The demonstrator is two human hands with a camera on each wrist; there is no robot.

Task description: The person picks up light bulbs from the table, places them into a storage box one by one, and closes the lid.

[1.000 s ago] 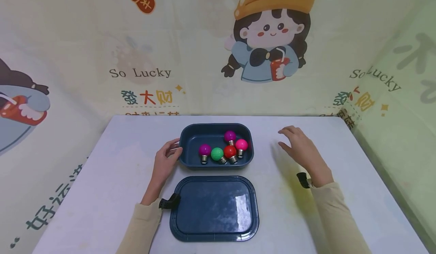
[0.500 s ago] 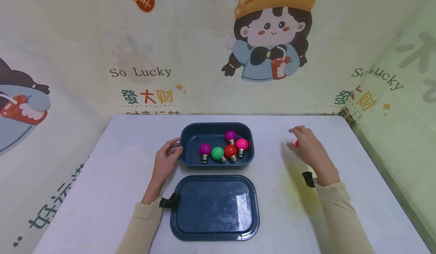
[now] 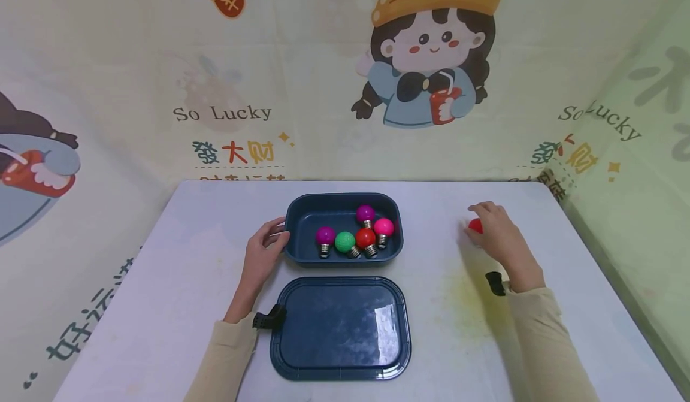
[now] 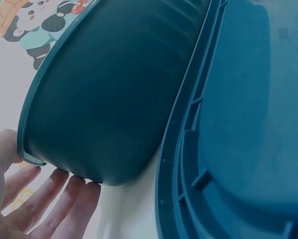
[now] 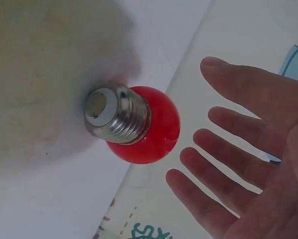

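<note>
My right hand is at the right of the table beside a red light bulb. In the right wrist view its fingers are spread and apart from the bulb, whose metal screw base faces the camera. My left hand rests against the left end of a dark blue box. In the left wrist view, thumb and fingertips touch the outside of that box. Inside lie two purple bulbs, a green bulb, a red bulb and a pink bulb.
A dark blue lid lies flat on the white table, just in front of the box. My left wrist strap overlaps the lid's left edge in the head view. A printed cloth hangs behind the table.
My right hand has moved to the right. The red bulb beside it, hidden a second ago, now shows past the fingers. The left hand stays at the box.
</note>
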